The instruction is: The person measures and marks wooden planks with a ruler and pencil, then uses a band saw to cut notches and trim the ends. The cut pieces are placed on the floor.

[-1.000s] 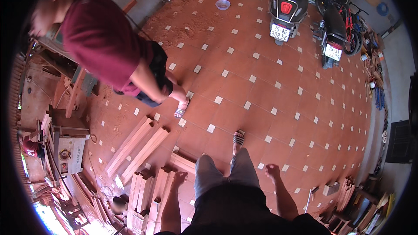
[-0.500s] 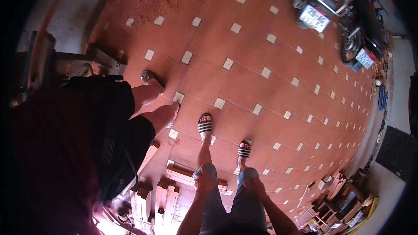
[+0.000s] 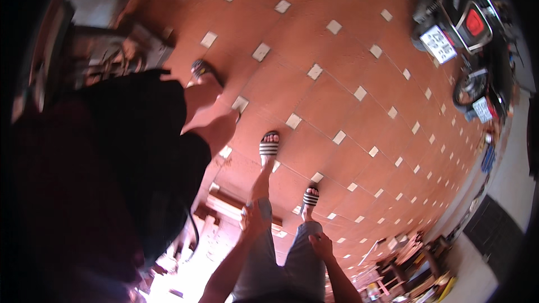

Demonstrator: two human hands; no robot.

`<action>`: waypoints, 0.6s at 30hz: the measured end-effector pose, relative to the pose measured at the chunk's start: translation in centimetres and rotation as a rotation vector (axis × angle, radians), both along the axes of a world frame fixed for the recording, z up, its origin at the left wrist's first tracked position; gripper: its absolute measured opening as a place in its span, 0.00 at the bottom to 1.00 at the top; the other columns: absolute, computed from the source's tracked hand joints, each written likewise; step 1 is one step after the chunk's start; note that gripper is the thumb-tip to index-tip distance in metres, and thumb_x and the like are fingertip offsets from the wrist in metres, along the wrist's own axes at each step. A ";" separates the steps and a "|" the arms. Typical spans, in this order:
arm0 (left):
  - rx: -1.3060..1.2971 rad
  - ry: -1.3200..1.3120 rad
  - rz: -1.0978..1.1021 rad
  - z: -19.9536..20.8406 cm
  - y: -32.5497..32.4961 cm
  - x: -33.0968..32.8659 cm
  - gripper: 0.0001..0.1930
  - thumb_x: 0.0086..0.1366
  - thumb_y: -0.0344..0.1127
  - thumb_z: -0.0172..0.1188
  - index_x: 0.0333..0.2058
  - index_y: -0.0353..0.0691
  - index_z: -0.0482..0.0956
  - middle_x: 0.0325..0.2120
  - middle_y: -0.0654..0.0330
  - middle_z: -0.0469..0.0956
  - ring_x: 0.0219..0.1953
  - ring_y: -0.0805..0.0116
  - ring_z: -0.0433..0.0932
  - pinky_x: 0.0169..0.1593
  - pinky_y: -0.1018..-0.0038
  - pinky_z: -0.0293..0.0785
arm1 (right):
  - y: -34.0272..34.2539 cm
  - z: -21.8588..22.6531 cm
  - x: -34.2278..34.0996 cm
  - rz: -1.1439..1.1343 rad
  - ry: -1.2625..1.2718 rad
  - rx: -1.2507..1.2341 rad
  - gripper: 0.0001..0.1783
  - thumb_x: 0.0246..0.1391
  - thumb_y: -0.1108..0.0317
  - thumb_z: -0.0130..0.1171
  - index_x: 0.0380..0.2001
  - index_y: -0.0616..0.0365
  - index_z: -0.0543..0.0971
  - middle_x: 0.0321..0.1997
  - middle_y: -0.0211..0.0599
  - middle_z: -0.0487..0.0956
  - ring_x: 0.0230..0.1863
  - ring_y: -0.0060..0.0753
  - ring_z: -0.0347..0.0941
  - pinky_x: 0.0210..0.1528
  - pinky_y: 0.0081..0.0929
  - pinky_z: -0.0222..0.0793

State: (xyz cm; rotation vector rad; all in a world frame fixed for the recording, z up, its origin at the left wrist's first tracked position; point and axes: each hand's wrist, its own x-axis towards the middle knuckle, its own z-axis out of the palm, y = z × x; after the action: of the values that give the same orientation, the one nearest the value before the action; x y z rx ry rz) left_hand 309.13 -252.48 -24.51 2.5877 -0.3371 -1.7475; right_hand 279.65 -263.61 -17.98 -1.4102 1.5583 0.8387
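My left hand [image 3: 254, 217] hangs beside my left knee, close to the blue-grey trouser leg [image 3: 260, 252]. Its fingers are small and smeared, so I cannot make out whether they hold anything. Over the front of my right thigh, just above the knee, lies my right hand [image 3: 321, 244], fingers loosely apart and nothing visible in them. My feet wear dark slide sandals [image 3: 269, 145] with white stripes, the left one set farther forward than the right.
Close on my left is another person in dark shorts [image 3: 151, 134]. Wooden pieces [image 3: 227, 205] lie beyond my left hand. Parked motorbikes [image 3: 474, 22] stand at far right on the red tiled floor [image 3: 337, 163]. Piled timber [image 3: 412, 269] lies near right; machinery [image 3: 112, 50] stands far left.
My view has shifted, and the motorbikes now sit farther right and lower. My left hand has slipped from the knee's front to its outer side. My left foot has moved forward.
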 end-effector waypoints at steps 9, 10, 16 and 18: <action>0.159 0.090 0.005 2.5 1.3 -7.2 0.57 0.59 0.45 0.72 0.83 0.54 0.47 0.79 0.30 0.52 0.77 0.22 0.58 0.71 0.34 0.67 | 0.4 -2.2 -7.3 0.071 -0.205 -0.103 0.27 0.66 0.48 0.69 0.54 0.62 0.87 0.53 0.51 0.90 0.57 0.50 0.87 0.60 0.42 0.80; 0.110 0.070 0.015 2.4 3.0 -9.5 0.58 0.61 0.52 0.71 0.84 0.59 0.45 0.81 0.32 0.49 0.78 0.21 0.55 0.72 0.32 0.65 | 0.4 -2.5 -8.0 0.093 -0.251 -0.102 0.28 0.66 0.48 0.69 0.55 0.62 0.87 0.53 0.50 0.90 0.57 0.48 0.87 0.61 0.42 0.80; -0.100 -0.111 0.237 6.1 10.8 -22.5 0.57 0.60 0.66 0.69 0.83 0.65 0.50 0.75 0.31 0.61 0.73 0.19 0.64 0.69 0.32 0.69 | -0.7 -3.7 -13.0 0.277 -0.489 -0.157 0.26 0.66 0.48 0.69 0.49 0.63 0.88 0.49 0.47 0.91 0.54 0.45 0.88 0.58 0.41 0.81; -0.158 -0.143 0.337 8.1 13.3 -25.2 0.58 0.57 0.69 0.71 0.81 0.61 0.54 0.72 0.31 0.65 0.70 0.21 0.69 0.67 0.34 0.72 | -0.6 -4.3 -14.8 0.475 -0.465 -0.156 0.25 0.65 0.48 0.68 0.43 0.64 0.86 0.45 0.49 0.90 0.50 0.47 0.88 0.54 0.42 0.81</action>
State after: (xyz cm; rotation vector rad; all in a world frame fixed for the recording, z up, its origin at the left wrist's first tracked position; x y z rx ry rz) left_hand 283.93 -239.16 -16.40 2.4841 -0.0319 -1.3736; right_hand 264.88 -264.20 -22.24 -1.9680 0.9635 0.5980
